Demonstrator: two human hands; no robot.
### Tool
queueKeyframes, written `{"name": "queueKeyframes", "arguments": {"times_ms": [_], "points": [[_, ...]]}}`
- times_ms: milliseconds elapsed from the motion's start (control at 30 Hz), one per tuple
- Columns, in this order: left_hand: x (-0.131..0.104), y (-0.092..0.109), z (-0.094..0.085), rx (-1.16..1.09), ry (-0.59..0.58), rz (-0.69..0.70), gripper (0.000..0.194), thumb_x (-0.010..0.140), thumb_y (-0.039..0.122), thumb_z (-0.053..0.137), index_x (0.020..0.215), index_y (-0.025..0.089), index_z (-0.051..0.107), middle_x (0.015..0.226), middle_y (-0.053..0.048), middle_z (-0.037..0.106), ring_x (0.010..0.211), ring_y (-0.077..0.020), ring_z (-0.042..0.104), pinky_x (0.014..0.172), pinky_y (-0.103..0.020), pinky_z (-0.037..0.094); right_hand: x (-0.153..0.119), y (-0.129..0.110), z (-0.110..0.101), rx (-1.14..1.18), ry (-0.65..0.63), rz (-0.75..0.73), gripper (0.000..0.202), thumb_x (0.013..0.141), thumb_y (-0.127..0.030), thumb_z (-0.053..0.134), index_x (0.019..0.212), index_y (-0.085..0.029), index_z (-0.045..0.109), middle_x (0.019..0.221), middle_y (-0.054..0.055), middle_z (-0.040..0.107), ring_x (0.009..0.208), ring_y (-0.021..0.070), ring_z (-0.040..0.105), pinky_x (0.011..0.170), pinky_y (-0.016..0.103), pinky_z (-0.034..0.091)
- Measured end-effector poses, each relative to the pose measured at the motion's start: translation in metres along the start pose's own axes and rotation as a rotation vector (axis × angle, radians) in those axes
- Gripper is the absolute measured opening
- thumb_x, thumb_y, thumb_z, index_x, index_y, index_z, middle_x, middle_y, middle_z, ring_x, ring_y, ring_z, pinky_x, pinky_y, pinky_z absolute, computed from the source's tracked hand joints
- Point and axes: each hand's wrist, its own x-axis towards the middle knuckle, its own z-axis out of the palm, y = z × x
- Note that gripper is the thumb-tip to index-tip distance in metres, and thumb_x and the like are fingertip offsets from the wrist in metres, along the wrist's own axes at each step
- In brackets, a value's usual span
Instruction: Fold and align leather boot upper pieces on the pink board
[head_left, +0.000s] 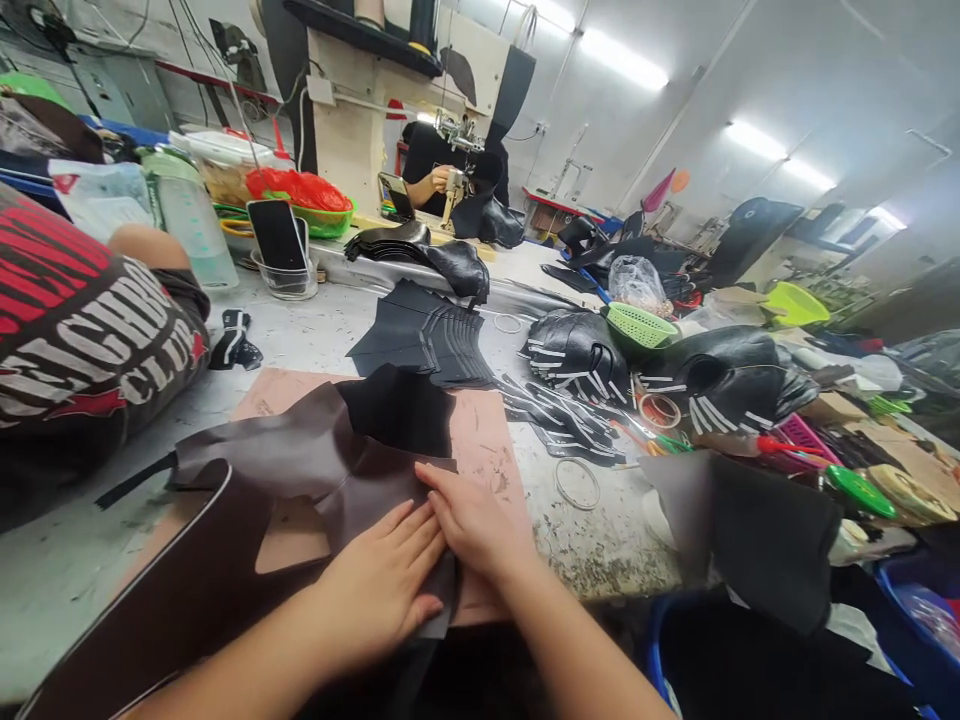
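Note:
Dark brown leather pieces [300,450] lie joined on a pinkish board [491,430], with a black underside turned up at the back. My left hand [386,575] rests on the leather near its right edge, fingers stretched out and thumb apart. Touching it, my right hand [476,520] lies along the same edge with its fingers extended and its palm down. Whatever is under the palms is hidden. A larger dark brown panel [172,590] with a pale edge spreads to the front left and partly under my left forearm.
Stacked black leather pieces [427,330] and white-marked black strips [562,415] lie behind the board. A phone [277,240] stands in a clear tub at the back left. A person in a printed shirt [97,340] sits close on the left. Blue bin [660,630] at front right.

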Motion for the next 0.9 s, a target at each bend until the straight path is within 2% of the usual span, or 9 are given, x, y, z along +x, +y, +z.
{"name": "queueKeyframes", "arguments": {"times_ms": [100,300,400,500,633,700,800,867,900], "points": [[-0.012,0.008,0.001,-0.050,-0.038,0.105,0.070,0.082,0.045,0.053,0.140,0.014,0.026,0.143,-0.012,0.031,0.133,-0.0236,0.030,0.113,-0.039,0.020,0.001,0.005,-0.002,-0.065,-0.044,-0.013,0.045,0.086,-0.016,0.037,0.128,-0.022,0.050,0.131,0.005,0.053,0.121,0.0180,0.048,0.104,0.039,0.037],[-0.044,0.021,0.010,-0.013,0.017,0.226,0.084,0.078,0.036,0.060,0.143,0.016,0.010,0.146,-0.009,0.021,0.134,-0.0216,0.026,0.113,-0.033,0.021,-0.003,0.001,0.000,-0.263,-0.105,-0.109,0.047,0.087,-0.015,0.038,0.134,-0.014,0.042,0.138,0.009,0.045,0.130,0.0183,0.037,0.109,0.038,0.030],[-0.056,0.026,0.018,-0.015,-0.017,0.236,0.084,0.077,0.032,0.060,0.144,0.017,0.011,0.146,-0.007,0.019,0.135,-0.0213,0.025,0.113,-0.034,0.022,-0.009,-0.003,0.003,-0.387,-0.156,-0.136,0.047,0.091,-0.023,0.042,0.137,-0.015,0.038,0.144,0.010,0.034,0.135,0.0212,0.027,0.112,0.043,0.020],[-0.062,0.031,0.020,-0.050,-0.048,0.216,0.080,0.074,0.027,0.061,0.142,0.018,0.020,0.145,-0.007,0.022,0.134,-0.0235,0.026,0.112,-0.037,0.025,-0.010,-0.003,0.000,-0.456,-0.181,-0.098,0.051,0.091,-0.037,0.045,0.139,-0.024,0.035,0.148,0.008,0.025,0.137,0.0254,0.021,0.111,0.051,0.013],[-0.061,0.038,0.001,-0.118,-0.119,0.161,0.071,0.072,0.022,0.062,0.137,0.019,0.035,0.143,-0.010,0.028,0.132,-0.0281,0.029,0.108,-0.045,0.029,0.000,-0.005,-0.011,-0.492,-0.215,-0.010,0.063,0.081,-0.060,0.051,0.137,-0.035,0.035,0.150,0.004,0.020,0.137,0.0351,0.013,0.107,0.060,0.007],[-0.059,0.041,-0.015,-0.169,-0.142,0.125,0.063,0.072,0.021,0.061,0.132,0.020,0.042,0.141,-0.010,0.034,0.129,-0.0290,0.034,0.106,-0.047,0.032,0.005,-0.012,-0.012,-0.497,-0.211,0.057,0.065,0.079,-0.064,0.050,0.136,-0.036,0.037,0.150,0.005,0.021,0.136,0.0376,0.014,0.106,0.062,0.008],[-0.055,0.047,-0.034,-0.247,-0.044,0.055,0.046,0.076,0.017,0.054,0.121,0.022,0.053,0.130,-0.008,0.053,0.116,-0.0239,0.053,0.097,-0.038,0.045,0.005,-0.028,0.005,-0.550,-0.034,0.068,0.047,0.089,-0.051,0.044,0.127,-0.024,0.053,0.147,0.011,0.029,0.135,0.0345,0.021,0.107,0.059,0.012],[-0.055,0.050,-0.041,-0.208,0.087,0.013,0.033,0.078,0.012,0.046,0.106,0.021,0.061,0.114,-0.007,0.064,0.099,-0.0201,0.062,0.085,-0.031,0.053,0.000,-0.035,0.026,-0.575,0.100,-0.003,0.036,0.093,-0.035,0.042,0.118,-0.017,0.060,0.141,0.012,0.039,0.132,0.0277,0.032,0.109,0.050,0.021],[-0.056,0.051,-0.044,-0.142,0.133,-0.003,0.031,0.078,0.010,0.042,0.098,0.019,0.063,0.105,-0.008,0.067,0.091,-0.0200,0.064,0.079,-0.030,0.054,-0.003,-0.036,0.037,-0.573,0.128,-0.039,0.035,0.093,-0.030,0.041,0.118,-0.015,0.059,0.138,0.012,0.043,0.130,0.0247,0.036,0.109,0.045,0.025]]}}
